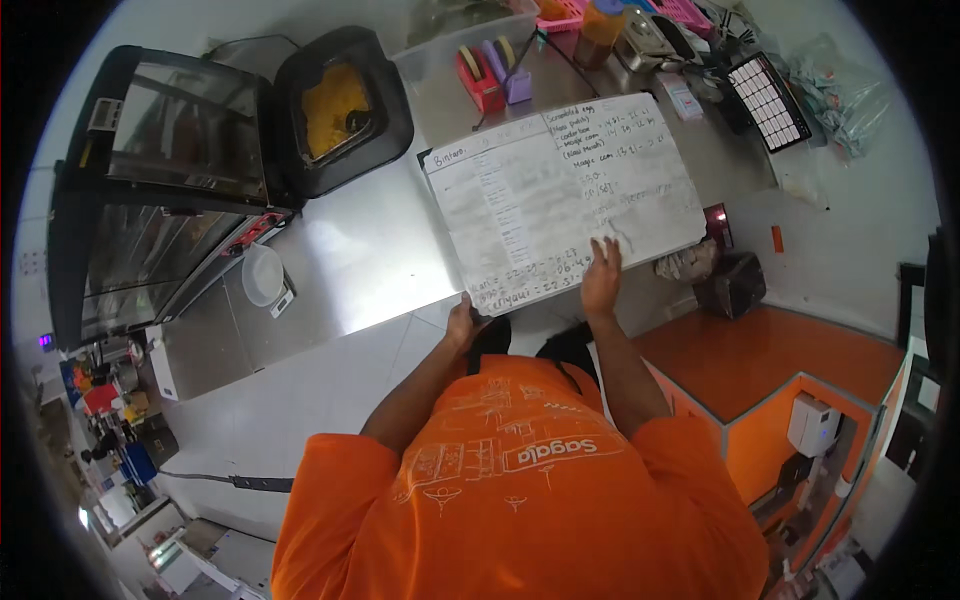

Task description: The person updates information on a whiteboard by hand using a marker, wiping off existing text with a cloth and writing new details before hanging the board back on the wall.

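Note:
A whiteboard [555,202] with handwriting and a column of small paper strips lies tilted, reaching over the front edge of a steel counter. My left hand [461,321] holds its lower left corner, with the thumb on top. Flat against the board near its lower edge, right of the middle, rests my right hand [603,277], fingers extended and a little apart. The underside of the board is hidden.
The steel counter [360,262] carries a glass-fronted cabinet [187,142], a black container of yellow food [334,112], a white bowl [263,275] on a scale, tape dispensers [481,79], a sauce bottle [600,34] and a tablet [769,101]. An orange partition [761,442] stands at the right.

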`<state>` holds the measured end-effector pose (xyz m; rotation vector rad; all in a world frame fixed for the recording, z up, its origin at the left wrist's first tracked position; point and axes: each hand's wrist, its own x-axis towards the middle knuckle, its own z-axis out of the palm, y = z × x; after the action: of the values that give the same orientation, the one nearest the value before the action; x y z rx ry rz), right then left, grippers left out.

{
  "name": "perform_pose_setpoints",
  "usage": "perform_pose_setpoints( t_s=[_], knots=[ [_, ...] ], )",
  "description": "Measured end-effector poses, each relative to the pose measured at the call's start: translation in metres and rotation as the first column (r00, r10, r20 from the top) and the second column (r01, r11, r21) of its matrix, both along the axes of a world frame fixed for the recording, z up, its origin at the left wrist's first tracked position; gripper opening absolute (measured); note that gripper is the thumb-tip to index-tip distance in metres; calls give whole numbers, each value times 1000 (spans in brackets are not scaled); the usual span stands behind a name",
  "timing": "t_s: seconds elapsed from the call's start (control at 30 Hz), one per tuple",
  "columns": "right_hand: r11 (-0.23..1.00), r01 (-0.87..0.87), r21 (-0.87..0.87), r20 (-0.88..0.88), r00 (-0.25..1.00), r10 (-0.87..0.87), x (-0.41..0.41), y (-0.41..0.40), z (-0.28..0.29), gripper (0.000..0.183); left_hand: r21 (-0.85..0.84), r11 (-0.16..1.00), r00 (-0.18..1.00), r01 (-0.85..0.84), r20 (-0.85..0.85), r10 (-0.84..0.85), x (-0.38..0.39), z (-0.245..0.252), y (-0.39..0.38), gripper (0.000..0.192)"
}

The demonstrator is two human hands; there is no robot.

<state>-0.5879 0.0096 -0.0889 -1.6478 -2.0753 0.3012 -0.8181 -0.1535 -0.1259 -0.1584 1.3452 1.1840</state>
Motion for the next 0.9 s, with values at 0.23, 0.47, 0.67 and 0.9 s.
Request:
perform_pose_setpoints(
  t_s=[0.23,0.47,0.67,0.9],
  knots=[
    [994,-113,-5,91,989,113,-49,-57,7,37,82,983,974,163,148,-174,-10,28,6,49],
    [959,-274,-65,24,961,276,-96,-108,20,35,118,905,913,409,-67,-403,-18,34,5,42],
    [813,-563,-152,-140,826,546,-119,-124,18,37,302,860,910,412,-90,-404,-16,31,1,74],
    [791,-462,-402,-713,699,46,-128,-84,42,44,249,967,841,47,513,-173,-29,-6,-5,103]
  ],
)
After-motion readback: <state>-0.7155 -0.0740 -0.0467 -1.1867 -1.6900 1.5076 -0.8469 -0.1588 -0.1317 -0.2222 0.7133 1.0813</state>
